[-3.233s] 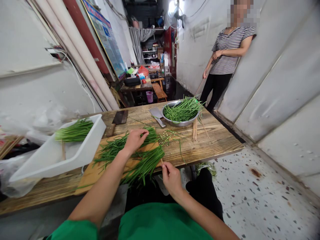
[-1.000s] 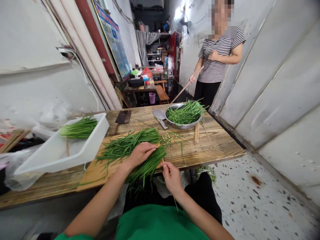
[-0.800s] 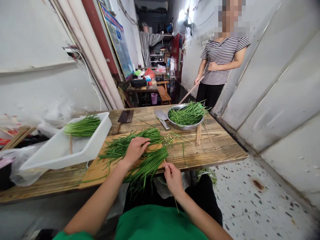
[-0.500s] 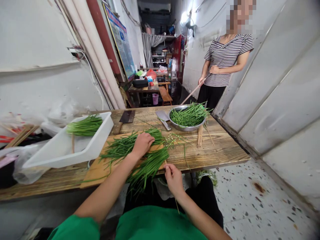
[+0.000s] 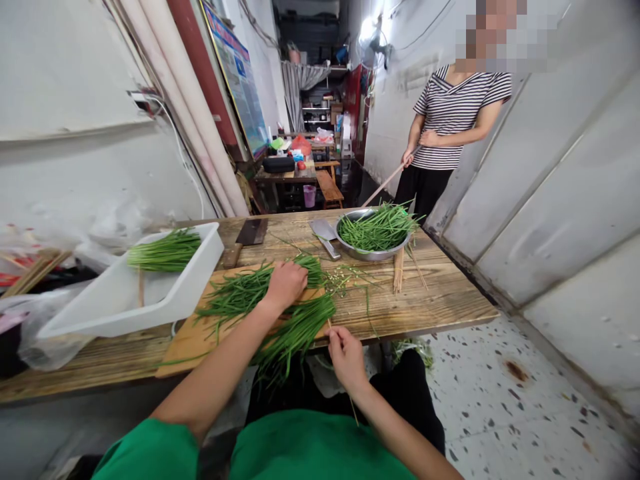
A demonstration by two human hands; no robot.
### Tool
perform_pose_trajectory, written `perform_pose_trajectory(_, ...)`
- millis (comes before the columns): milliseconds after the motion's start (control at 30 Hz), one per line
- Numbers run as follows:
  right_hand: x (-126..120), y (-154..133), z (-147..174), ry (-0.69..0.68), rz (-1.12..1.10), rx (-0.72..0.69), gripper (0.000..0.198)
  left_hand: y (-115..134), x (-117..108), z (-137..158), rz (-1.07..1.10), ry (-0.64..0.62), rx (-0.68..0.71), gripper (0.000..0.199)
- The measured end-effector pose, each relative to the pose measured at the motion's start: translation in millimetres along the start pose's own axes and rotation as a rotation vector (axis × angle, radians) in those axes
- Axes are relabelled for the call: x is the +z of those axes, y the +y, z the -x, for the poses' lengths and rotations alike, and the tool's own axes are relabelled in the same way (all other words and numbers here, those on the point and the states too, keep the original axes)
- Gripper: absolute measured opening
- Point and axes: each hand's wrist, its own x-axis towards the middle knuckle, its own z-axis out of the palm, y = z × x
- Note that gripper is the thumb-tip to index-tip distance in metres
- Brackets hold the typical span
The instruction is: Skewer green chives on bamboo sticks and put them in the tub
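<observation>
My left hand [image 5: 287,287] lies over a pile of green chives [image 5: 240,293] on the wooden cutting board [image 5: 183,343], its fingers curled into the stalks near their cut ends. My right hand [image 5: 346,357], closed in a pinch, holds a thin bamboo skewer [image 5: 353,408]. The skewer's upper tip is at the ends of a nearer bunch of chives [image 5: 303,327], whose leaves hang over the table edge toward my lap. Whether the tip pierces any stalk is too small to tell. Short cut bits [image 5: 339,279] lie scattered right of the pile.
A metal bowl of chives [image 5: 375,233] stands at the back, beside two cleavers [image 5: 324,231] [image 5: 251,232] and a bundle of skewers [image 5: 399,272]. A white tray [image 5: 205,267] holding more chives sits left. Beyond the table stands a person in a striped top [image 5: 455,120] holding a pole.
The view has shifted slightly. Both hands keep nearly the same place and grip, and the chives lie as before.
</observation>
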Motion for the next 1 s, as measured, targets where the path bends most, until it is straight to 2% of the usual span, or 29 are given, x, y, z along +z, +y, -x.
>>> perform_pose_trajectory(100, 0.1, 0.9, 0.0, 0.005, 0.004, 0.003, 0.031, -2.5, -2.5, 1.6, 0.055, 0.014, -0.001, 0.024)
perform_pose_trajectory(200, 0.2, 0.9, -0.2, 0.013, 0.008, 0.004, 0.031, -2.8, -3.2, 3.0, 0.25, 0.023, 0.0, 0.024)
perform_pose_trajectory(300, 0.1, -0.1, -0.6, 0.016, 0.008, 0.001, 0.031, -0.7, -1.1, 5.6, 0.463, -0.017, -0.057, 0.025)
perform_pose_trajectory(400, -0.2, -1.2, -1.3, 0.016, 0.011, 0.004, 0.031, 1.1, 2.1, 9.7, 0.572, -0.075, -0.094, 0.026)
perform_pose_trajectory(600, 1.0, -1.2, -3.2, 0.019, 0.014, 0.013, 0.033, 2.1, 5.4, 16.7, 0.663, -0.155, -0.082, 0.026)
perform_pose_trajectory(1000, 2.4, -1.7, -4.0, 0.025, 0.023, 0.005, 0.033, 3.9, 2.7, 18.3, 0.704, -0.124, -0.067, 0.026)
